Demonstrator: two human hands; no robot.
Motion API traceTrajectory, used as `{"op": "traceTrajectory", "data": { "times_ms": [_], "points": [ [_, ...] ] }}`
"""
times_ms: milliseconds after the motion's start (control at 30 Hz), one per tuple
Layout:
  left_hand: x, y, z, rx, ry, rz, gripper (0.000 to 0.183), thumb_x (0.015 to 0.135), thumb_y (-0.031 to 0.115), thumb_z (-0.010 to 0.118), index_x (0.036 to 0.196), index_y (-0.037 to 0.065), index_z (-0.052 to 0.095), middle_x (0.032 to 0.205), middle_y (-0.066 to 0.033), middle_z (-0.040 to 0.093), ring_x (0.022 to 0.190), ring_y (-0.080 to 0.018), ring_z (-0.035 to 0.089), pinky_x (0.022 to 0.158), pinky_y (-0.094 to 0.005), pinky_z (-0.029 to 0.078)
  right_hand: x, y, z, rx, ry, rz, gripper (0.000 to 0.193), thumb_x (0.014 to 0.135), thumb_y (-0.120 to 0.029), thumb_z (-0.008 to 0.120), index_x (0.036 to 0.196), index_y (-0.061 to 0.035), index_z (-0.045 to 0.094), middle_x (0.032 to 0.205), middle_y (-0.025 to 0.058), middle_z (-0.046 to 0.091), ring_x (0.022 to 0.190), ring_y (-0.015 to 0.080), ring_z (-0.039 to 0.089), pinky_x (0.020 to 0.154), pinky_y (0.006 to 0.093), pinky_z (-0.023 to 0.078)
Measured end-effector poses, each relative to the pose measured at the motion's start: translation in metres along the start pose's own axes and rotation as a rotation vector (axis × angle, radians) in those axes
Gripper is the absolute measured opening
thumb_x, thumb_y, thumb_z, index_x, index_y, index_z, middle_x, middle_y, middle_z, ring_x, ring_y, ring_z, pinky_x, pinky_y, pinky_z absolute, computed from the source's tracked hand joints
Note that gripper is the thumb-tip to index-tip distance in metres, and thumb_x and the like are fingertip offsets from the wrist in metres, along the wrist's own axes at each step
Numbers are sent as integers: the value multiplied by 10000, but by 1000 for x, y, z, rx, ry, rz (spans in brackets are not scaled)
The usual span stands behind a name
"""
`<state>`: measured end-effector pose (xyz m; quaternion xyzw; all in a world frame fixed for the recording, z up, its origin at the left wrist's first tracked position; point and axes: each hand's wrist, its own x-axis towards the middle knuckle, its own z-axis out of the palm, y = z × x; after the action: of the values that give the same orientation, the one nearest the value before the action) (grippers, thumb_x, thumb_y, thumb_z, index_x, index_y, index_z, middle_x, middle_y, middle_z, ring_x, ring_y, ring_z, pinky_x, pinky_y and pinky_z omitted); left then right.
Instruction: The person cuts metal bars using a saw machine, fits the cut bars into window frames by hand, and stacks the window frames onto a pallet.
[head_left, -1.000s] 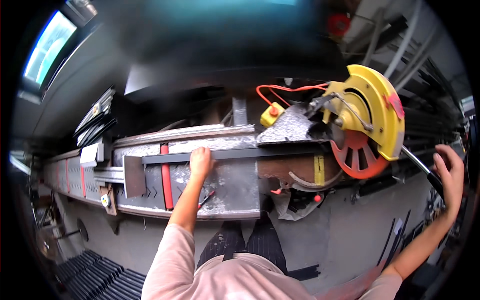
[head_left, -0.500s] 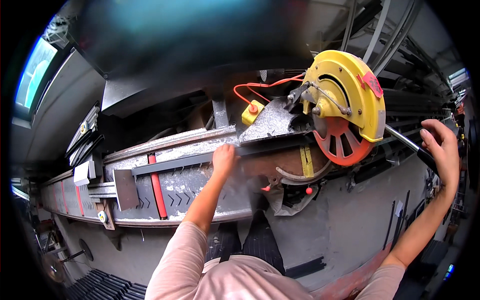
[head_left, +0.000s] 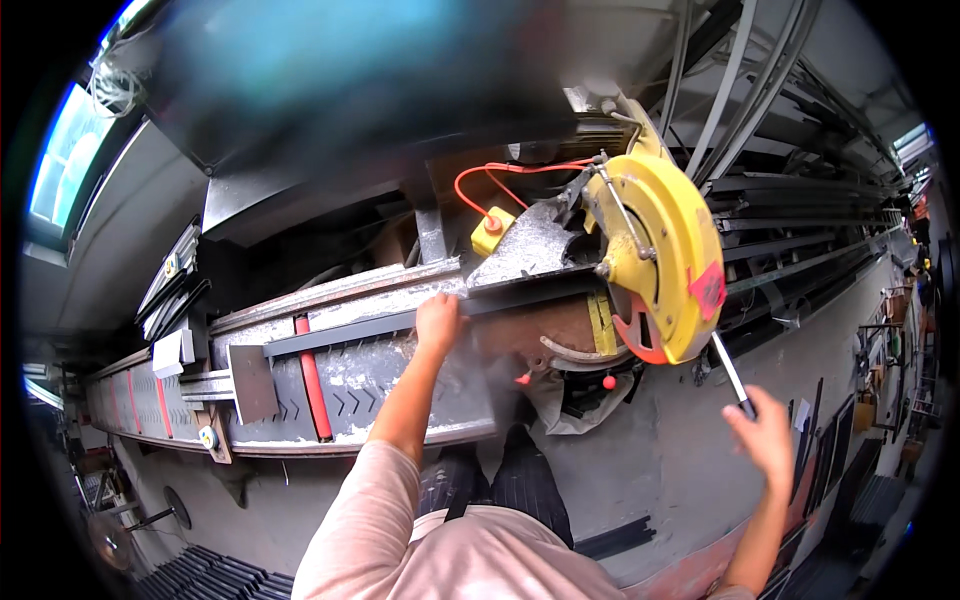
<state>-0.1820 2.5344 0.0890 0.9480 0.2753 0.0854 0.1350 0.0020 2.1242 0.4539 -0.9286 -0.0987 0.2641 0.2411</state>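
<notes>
A long grey metal bar [head_left: 345,335] lies along the fence of the saw bench, one end against a metal stop plate [head_left: 252,384]. My left hand [head_left: 438,322] is closed over the bar near its right part, pressing it at the fence. On the right stands a cut-off saw with a yellow blade guard [head_left: 655,240]; the lower part of its red-orange disc [head_left: 640,338] shows beneath. My right hand [head_left: 765,430] is at the black-ended saw handle [head_left: 730,368], fingers curled round its grip. The place where bar and disc meet is partly hidden.
A yellow switch box [head_left: 491,232] with an orange cable sits behind the bench. Red strips [head_left: 314,385] cross the bench. A large dark blurred shape [head_left: 370,90] covers the top. Dark metal profiles [head_left: 790,225] are stacked at right, and others [head_left: 215,575] lie at lower left.
My right hand has pulled the saw handle down and to the left. The yellow guard has swung down, covering more of the disc. My left hand stays on the bar.
</notes>
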Motion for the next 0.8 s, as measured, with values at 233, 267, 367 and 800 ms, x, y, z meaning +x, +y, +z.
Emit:
{"op": "traceTrajectory", "data": {
  "times_ms": [233,267,367,800],
  "points": [
    [2,-5,5,24,-96,-34,331,678,271,802,854,70,606,877,-133,620,878,-338,624,768,-450,504,9,72,65,-41,11,106,234,874,-194,684,910,-4,553,633,91,592,475,202,609,406,339,506],
    [1,-6,6,40,-106,-45,336,684,269,803,871,67,609,891,-136,619,878,-342,623,771,-452,504,11,73,68,-72,-2,120,236,875,-200,682,905,-5,552,647,103,614,487,221,626,418,346,520],
    [-1,-4,0,69,-129,-67,360,693,262,806,925,59,620,922,-144,616,879,-348,620,778,-452,503,19,85,78,-71,6,97,266,871,-246,682,875,-17,546,623,146,628,531,299,655,501,394,515],
    [-3,-5,7,118,-134,-46,392,698,304,808,930,60,608,894,-154,611,851,-356,614,743,-452,504,26,131,101,-194,40,-26,323,868,-322,657,975,-30,573,802,189,659,775,411,639,688,500,504]
  ]
}}
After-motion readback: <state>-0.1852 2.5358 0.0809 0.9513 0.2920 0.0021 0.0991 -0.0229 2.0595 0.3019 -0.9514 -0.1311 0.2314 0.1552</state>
